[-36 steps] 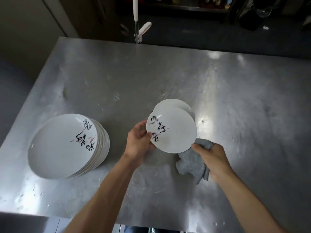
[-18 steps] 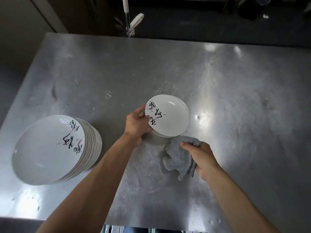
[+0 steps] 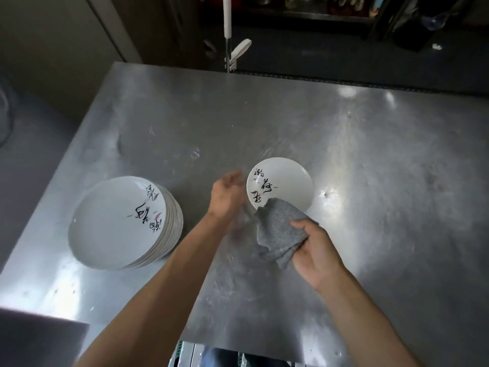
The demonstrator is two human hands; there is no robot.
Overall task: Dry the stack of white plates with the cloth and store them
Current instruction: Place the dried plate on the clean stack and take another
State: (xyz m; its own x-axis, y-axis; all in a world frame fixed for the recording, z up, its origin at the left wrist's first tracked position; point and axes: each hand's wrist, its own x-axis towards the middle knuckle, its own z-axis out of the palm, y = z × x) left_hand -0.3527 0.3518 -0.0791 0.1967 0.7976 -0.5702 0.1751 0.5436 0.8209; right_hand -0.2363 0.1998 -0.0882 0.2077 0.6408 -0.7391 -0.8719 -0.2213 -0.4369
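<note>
Having let go, the left hand (image 3: pixel 227 198) is hovering open just beside the small plate (image 3: pixel 284 178) on the tabletop (image 3: pixel 370 154), while the right hand (image 3: pixel 316 251), gripping the cloth (image 3: pixel 279 230), is lifting it over the plate's near rim.

one plate stack (image 3: pixel 116 223), one small plate (image 3: pixel 287 185), one cloth (image 3: pixel 280 231)

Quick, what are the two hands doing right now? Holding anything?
Left hand: open, blurred, beside the plate, holding nothing.
Right hand: closed around the grey cloth.
</note>
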